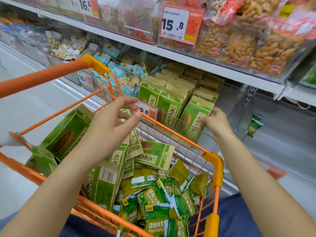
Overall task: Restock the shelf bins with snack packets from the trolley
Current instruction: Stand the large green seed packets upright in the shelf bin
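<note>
**Sunflower-seed bin nearly full, trolley far from empty**

The clear shelf bin (186,129) just beyond the orange trolley (212,161) already holds rows of green-and-kraft sunflower seed packets (171,103), standing upright and packed back into the shelf. The right hand (217,123) grips the frontmost packet (195,117) at the bin's right front corner, fingers curled over its edge, apparently seating it in line. The left hand (111,124) hovers released above the trolley's far rim, fingers spread and holding nothing.

Inside the trolley, several more seed packets (104,182) lie tumbled on the left side, and a heap of small green garlic pea packets (159,209) fills the near right. By my reckoning, the seed bin has little room left, so that part looks close to done. The pea packets look untouched; one similar packet (254,127) hangs to the right of the bin, though I cannot tell which bin is theirs.
</note>
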